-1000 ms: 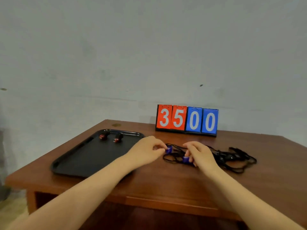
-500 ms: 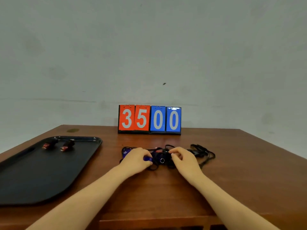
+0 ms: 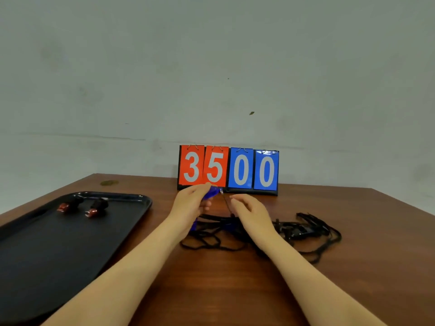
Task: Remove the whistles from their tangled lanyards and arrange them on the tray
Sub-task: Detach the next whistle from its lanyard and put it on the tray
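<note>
My left hand [image 3: 191, 205] pinching a translucent blue plastic whistle [image 3: 212, 192] lifted above the brown wooden table [image 3: 353, 267], its black cord [image 3: 227, 203] trailing down to the tangled black lanyards [image 3: 306, 231], my right hand [image 3: 253, 211] loosely curled just beside, grip unclear, two red-and-black whistles [image 3: 82, 207] on the black plastic tray [image 3: 47, 255]

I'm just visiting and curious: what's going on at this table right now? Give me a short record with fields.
Left hand: left hand lifted off the table, gripping a blue whistle
Right hand: right hand beside it, fingers loosely curled; a thin cord runs down by its fingertips, grip unclear
Lanyards: black lanyards in a tangle on the wooden table; more blue shows among the cords
Tray: black tray on the left, holding two red whistles side by side near its far edge
Scoreboard: flip scoreboard at the back, reading 3500
</note>
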